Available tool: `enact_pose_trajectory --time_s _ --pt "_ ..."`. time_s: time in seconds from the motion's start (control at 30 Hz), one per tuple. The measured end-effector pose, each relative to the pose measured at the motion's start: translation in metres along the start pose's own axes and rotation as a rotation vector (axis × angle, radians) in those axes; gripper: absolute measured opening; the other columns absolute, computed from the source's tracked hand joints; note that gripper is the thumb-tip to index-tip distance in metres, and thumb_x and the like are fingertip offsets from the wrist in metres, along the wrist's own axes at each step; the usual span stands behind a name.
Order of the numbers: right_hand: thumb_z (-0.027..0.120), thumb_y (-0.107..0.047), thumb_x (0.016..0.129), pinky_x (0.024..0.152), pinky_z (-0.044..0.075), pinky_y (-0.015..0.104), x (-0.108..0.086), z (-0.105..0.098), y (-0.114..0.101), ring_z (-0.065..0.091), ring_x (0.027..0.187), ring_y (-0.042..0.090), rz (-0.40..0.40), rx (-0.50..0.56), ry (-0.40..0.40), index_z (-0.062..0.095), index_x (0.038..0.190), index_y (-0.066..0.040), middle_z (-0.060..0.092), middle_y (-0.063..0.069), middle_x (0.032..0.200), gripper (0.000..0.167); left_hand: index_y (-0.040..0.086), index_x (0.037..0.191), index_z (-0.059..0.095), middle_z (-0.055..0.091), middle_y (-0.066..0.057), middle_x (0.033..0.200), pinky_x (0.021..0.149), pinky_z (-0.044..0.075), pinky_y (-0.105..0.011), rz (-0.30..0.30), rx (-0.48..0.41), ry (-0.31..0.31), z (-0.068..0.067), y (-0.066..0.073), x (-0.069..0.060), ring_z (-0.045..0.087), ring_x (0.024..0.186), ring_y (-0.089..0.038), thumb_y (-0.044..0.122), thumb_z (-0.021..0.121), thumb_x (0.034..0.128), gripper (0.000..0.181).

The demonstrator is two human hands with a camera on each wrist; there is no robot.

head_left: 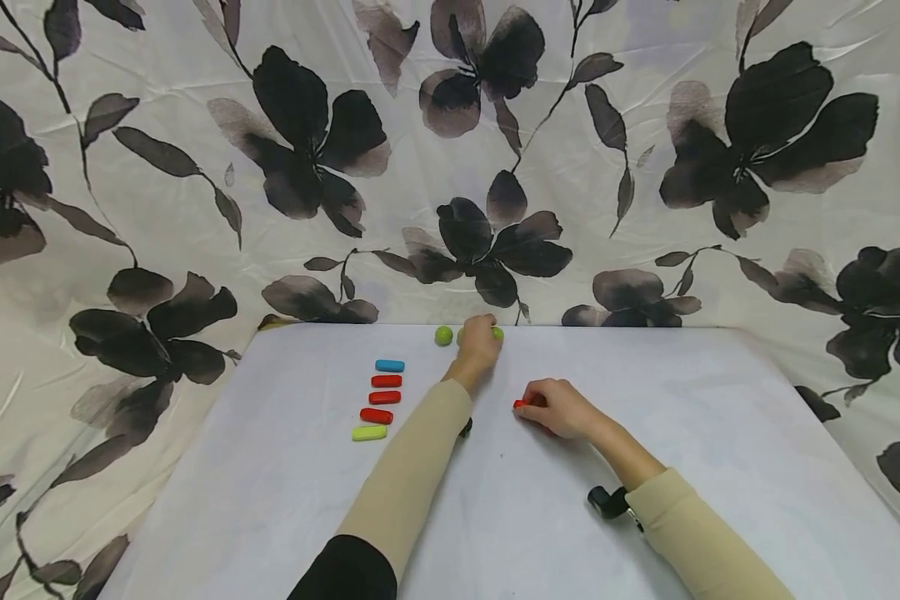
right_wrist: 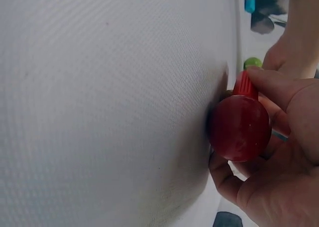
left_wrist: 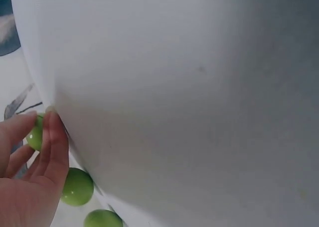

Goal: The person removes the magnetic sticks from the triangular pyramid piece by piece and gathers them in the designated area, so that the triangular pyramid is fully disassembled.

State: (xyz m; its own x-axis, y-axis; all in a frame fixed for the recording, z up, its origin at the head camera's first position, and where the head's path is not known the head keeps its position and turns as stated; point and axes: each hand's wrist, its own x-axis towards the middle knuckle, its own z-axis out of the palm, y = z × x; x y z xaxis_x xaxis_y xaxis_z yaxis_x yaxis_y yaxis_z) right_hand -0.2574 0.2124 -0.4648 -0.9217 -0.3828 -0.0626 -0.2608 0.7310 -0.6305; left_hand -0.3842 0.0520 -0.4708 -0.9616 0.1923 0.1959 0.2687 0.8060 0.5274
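Observation:
My left hand [head_left: 482, 343] reaches the table's far edge and holds a green ball [left_wrist: 35, 136] between thumb and fingers. Two more green balls [left_wrist: 77, 187] sit beside it in the left wrist view; in the head view one green ball [head_left: 443, 336] shows left of the hand. Farther right and nearer, my right hand [head_left: 562, 408] pinches a red ribbed stick [right_wrist: 244, 85], which looks like modelling clay. A smooth red ball [right_wrist: 240, 128] is within the curve of that hand, partly covering the stick; whether the fingers grip the ball is unclear.
Left of the left arm, a column of short sticks lies on the white tabletop [head_left: 270, 500]: a blue stick [head_left: 390, 366], three red sticks [head_left: 386, 381] and a yellow-green stick [head_left: 369, 433]. A flower-print cloth [head_left: 607, 233] hangs behind the table.

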Motion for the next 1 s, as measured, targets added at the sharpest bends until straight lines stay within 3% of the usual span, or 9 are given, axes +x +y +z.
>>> enact_pose_trajectory --time_s 0.2,0.37,0.47,0.57,0.7,0.8,0.9,1.0 --pt "0.071 -0.021 0.097 0.064 0.045 0.031 0.001 0.002 0.0 0.054 0.07 0.014 -0.015 -0.006 0.006 0.07 0.091 -0.009 0.063 -0.002 0.079 0.014 -0.004 0.134 0.061 0.063 -0.021 0.131 0.107 0.046 -0.041 0.009 -0.034 -0.057 -0.014 -0.004 -0.007 0.058 0.126 -0.035 0.006 0.071 0.0945 0.042" --pt "0.072 -0.022 0.096 0.069 0.046 0.031 0.001 -0.001 0.0 0.054 0.074 0.014 -0.017 -0.007 0.007 0.071 0.093 -0.009 0.065 -0.001 0.083 0.013 -0.004 0.134 0.06 0.064 -0.021 0.128 0.106 0.046 -0.041 0.099 -0.053 -0.107 -0.037 -0.007 -0.021 0.059 0.123 -0.034 0.008 0.077 0.0908 0.048" --pt "0.073 -0.022 0.096 0.07 0.046 0.032 0.002 -0.002 0.002 0.054 0.075 0.014 -0.026 0.004 0.013 0.071 0.094 -0.008 0.065 -0.001 0.083 0.014 -0.004 0.132 0.061 0.065 -0.021 0.127 0.102 0.049 -0.041 0.154 -0.056 -0.189 -0.05 -0.01 -0.034 0.062 0.115 -0.032 0.009 0.079 0.0897 0.048" --pt "0.074 -0.021 0.095 0.071 0.045 0.032 0.001 -0.003 0.005 0.054 0.075 0.014 -0.037 0.002 0.018 0.072 0.093 -0.008 0.065 -0.001 0.082 0.013 -0.003 0.13 0.063 0.066 -0.019 0.126 0.096 0.052 -0.038 0.201 -0.06 -0.313 -0.056 -0.011 -0.05 0.065 0.105 -0.027 0.01 0.079 0.0897 0.045" --pt "0.075 -0.021 0.094 0.073 0.045 0.032 -0.003 -0.005 0.008 0.055 0.078 0.014 -0.053 0.014 0.004 0.073 0.096 -0.007 0.066 -0.001 0.084 0.013 -0.001 0.129 0.063 0.066 -0.014 0.125 0.091 0.052 -0.032 0.253 -0.066 -0.499 -0.054 -0.005 -0.074 0.066 0.096 -0.021 0.011 0.079 0.0904 0.044" --pt "0.076 -0.02 0.093 0.076 0.048 0.033 -0.008 -0.008 0.01 0.058 0.082 0.014 -0.067 0.037 -0.019 0.072 0.104 -0.003 0.068 0.001 0.09 0.02 0.0 0.129 0.064 0.066 -0.012 0.125 0.085 0.051 -0.027 0.286 -0.08 -0.594 -0.047 0.002 -0.09 0.063 0.091 -0.015 0.013 0.079 0.0901 0.044" --pt "0.077 -0.02 0.092 0.079 0.052 0.036 -0.017 -0.01 0.012 0.06 0.087 0.018 -0.08 0.03 -0.036 0.069 0.113 0.001 0.068 0.005 0.097 0.031 0.001 0.127 0.065 0.067 -0.009 0.121 0.079 0.049 -0.022 0.298 -0.101 -0.631 -0.041 0.008 -0.102 0.06 0.084 -0.01 0.014 0.081 0.0889 0.043" --pt "0.079 -0.021 0.09 0.081 0.052 0.038 -0.028 -0.013 0.015 0.06 0.09 0.02 -0.067 -0.003 -0.023 0.067 0.118 0.003 0.067 0.007 0.101 0.039 0.002 0.127 0.066 0.067 -0.008 0.117 0.076 0.047 -0.02 0.286 -0.113 -0.626 -0.037 0.011 -0.109 0.057 0.08 -0.009 0.014 0.081 0.0891 0.042"
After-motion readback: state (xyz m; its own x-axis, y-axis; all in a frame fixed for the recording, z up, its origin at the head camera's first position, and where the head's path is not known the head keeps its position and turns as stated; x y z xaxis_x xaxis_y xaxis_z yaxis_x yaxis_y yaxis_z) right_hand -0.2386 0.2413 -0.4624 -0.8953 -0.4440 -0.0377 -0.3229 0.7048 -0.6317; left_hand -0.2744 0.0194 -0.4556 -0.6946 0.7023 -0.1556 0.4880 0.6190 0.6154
